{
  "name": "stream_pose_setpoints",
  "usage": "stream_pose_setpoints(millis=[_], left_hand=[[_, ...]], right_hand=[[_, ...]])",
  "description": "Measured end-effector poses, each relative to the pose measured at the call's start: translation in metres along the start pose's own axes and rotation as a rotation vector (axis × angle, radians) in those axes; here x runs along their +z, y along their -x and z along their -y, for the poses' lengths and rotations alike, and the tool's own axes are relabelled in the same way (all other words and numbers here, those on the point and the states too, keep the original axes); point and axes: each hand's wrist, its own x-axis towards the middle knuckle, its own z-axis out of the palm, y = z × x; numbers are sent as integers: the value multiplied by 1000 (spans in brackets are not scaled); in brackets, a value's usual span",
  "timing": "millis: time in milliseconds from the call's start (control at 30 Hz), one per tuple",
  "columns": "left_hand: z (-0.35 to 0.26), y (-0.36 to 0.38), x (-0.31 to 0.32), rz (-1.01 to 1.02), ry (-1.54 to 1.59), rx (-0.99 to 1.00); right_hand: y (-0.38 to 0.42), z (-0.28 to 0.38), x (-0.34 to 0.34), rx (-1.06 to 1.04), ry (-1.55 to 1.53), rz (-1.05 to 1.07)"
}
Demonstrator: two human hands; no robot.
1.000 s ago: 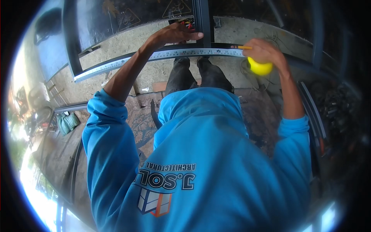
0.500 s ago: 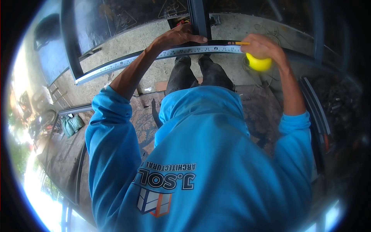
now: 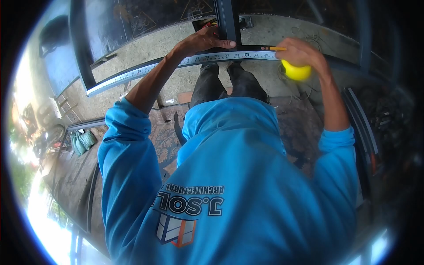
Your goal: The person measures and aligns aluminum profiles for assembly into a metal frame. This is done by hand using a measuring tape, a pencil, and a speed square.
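Note:
A dark metal bar (image 3: 165, 63) crosses the top of the view, with a white tape blade (image 3: 212, 57) stretched along it. My left hand (image 3: 203, 40) is at the joint with a dark upright bar (image 3: 227, 22), its thumb laid across that bar and its fingers bent against the side. My right hand (image 3: 297, 52) is closed around a yellow tape measure (image 3: 297, 71) at the right end of the visible blade. An orange pencil (image 3: 277, 48) sticks out from its fingers over the bar.
Dark glossy panels (image 3: 163, 15) lie beyond the bar. A cord (image 3: 304, 90) is on the concrete floor at right. A patterned mat (image 3: 300, 128) lies below my legs, long metal profiles (image 3: 360, 119) at the right, and a green bag (image 3: 83, 142) at the left.

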Motion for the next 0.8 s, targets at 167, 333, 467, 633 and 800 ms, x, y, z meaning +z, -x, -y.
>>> stream_pose_setpoints(millis=[167,333,467,633,800], left_hand=[[1,-1,0,22,-1,40],[4,-1,-3,35,-11,34],[1,0,-3,37,2,37],[0,1,-3,26,-10,24],[1,2,-1,13,19,53]], right_hand=[[0,0,-1,-12,12,32],[-1,-4,3,-76,13,-67],[-1,-1,-2,-10,5,44],[-1,1,-3,21,14,62],[-1,0,-3,6,-12,49]])
